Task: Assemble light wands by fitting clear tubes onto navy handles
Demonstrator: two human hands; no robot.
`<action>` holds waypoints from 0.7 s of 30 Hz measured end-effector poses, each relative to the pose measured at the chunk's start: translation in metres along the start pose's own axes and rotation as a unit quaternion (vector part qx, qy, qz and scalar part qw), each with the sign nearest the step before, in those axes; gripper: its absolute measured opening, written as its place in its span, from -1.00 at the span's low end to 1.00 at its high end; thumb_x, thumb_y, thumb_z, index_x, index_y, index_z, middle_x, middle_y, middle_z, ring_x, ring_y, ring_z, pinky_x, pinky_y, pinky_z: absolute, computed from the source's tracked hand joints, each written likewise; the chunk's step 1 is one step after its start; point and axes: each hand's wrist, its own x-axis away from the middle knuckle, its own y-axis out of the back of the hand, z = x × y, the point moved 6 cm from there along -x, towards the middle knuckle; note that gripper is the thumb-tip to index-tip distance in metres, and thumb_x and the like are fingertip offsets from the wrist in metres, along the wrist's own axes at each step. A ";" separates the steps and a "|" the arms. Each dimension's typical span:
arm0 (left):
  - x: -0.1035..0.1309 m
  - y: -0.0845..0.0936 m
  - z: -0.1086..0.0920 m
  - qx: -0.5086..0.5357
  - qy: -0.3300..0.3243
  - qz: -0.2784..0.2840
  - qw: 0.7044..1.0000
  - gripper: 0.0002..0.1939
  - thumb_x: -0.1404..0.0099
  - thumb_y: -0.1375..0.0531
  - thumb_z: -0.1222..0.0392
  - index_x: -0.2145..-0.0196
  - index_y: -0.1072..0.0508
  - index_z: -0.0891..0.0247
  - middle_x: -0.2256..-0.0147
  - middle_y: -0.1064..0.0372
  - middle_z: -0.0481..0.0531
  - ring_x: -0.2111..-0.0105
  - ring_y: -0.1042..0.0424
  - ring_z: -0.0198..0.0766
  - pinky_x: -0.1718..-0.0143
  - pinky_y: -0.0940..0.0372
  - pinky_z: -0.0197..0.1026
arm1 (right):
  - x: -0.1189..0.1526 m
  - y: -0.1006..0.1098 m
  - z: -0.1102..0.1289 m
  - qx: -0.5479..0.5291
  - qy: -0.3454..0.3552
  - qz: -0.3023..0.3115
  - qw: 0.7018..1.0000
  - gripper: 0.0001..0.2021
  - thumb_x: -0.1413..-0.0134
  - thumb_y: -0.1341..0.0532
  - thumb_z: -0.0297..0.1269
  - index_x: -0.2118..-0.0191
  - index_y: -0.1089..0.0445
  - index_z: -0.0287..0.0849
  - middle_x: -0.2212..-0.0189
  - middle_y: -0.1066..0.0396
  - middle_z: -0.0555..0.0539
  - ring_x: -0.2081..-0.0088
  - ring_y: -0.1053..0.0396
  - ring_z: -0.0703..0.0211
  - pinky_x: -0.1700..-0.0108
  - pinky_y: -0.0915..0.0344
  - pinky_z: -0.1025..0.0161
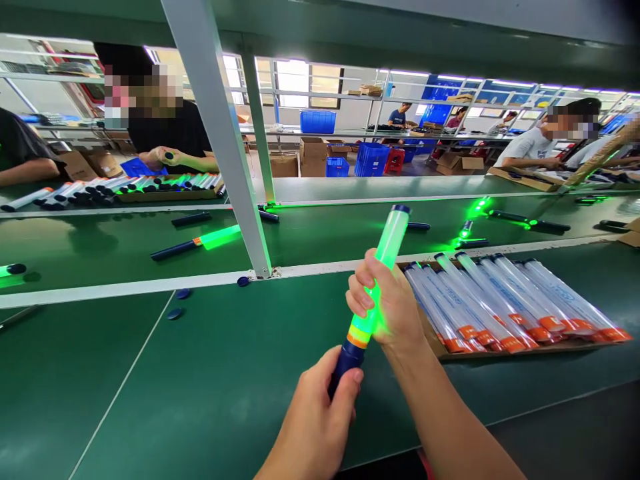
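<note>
Both of my hands grip one light stick (393, 237), tilted with its capped end up and to the right. Its clear tube glows green, with an orange band above a dark blue handle. My left hand (325, 407) is wrapped round the handle at the lower end. Higher up, my right hand (387, 297) closes round the glowing tube. Just right of my right hand, a shallow cardboard tray (480, 355) holds several unlit clear tubes (500, 293) with orange ends.
Loose dark blue caps (175, 313) lie left on the green bench (210, 393). A white post (220, 133) rises ahead. Beyond the white rail, lit sticks (215, 238) and dark handles (191, 219) lie on a green strip. Across it, a person (170, 133) works behind piled sticks (170, 185).
</note>
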 end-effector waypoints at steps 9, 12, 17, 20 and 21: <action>-0.009 0.012 0.003 -0.201 -0.144 -0.194 0.949 -0.72 -0.36 -0.17 0.01 0.00 -0.49 0.03 0.23 -0.47 0.18 0.27 -0.43 0.03 0.26 -0.23 -0.06 | 0.005 0.016 0.003 0.037 0.103 -0.130 0.985 -0.78 -0.09 -0.26 -0.33 0.38 -0.14 -0.07 0.61 -0.07 0.22 0.70 -0.04 0.42 0.71 -0.07 0.44; -0.014 0.013 0.013 -0.198 -0.122 -0.183 0.955 -0.69 -0.38 -0.14 0.01 -0.02 -0.48 0.06 0.19 -0.49 0.21 0.23 -0.46 0.04 0.22 -0.30 -0.02 | 0.005 0.016 0.002 0.055 0.087 -0.134 0.986 -0.77 -0.07 -0.28 -0.29 0.34 -0.14 -0.05 0.61 -0.10 0.23 0.70 -0.08 0.40 0.69 -0.12 0.42; -0.014 0.036 -0.025 -0.133 -0.148 -0.041 0.979 -0.40 -0.39 -0.17 -0.03 -0.33 -0.19 0.03 -0.32 -0.19 0.11 -0.30 -0.20 0.04 -0.31 -0.10 0.11 | 0.018 -0.011 -0.008 0.099 0.002 -0.005 0.995 -0.77 -0.12 -0.29 -0.20 0.30 -0.17 -0.03 0.64 -0.16 0.21 0.70 -0.13 0.34 0.66 -0.16 0.36; -0.004 0.056 -0.105 -0.076 -0.279 -0.077 0.954 -0.28 -0.36 -0.11 -0.24 -0.38 -0.06 -0.07 -0.38 -0.06 -0.03 -0.37 -0.04 0.03 -0.37 -0.02 0.11 | 0.034 -0.032 -0.010 0.196 0.021 0.050 0.979 -0.78 -0.05 -0.32 -0.23 0.36 -0.21 -0.04 0.63 -0.20 0.16 0.65 -0.16 0.31 0.59 -0.21 0.31; -0.002 0.058 -0.129 -0.049 -0.316 -0.089 0.943 -0.21 -0.29 -0.15 -0.32 -0.38 -0.09 -0.05 -0.34 -0.16 0.01 -0.33 -0.13 0.10 -0.31 -0.15 0.13 | 0.038 -0.039 -0.012 0.253 0.028 0.066 0.965 -0.77 0.03 -0.35 -0.23 0.37 -0.25 -0.04 0.58 -0.27 0.13 0.59 -0.22 0.28 0.52 -0.28 0.28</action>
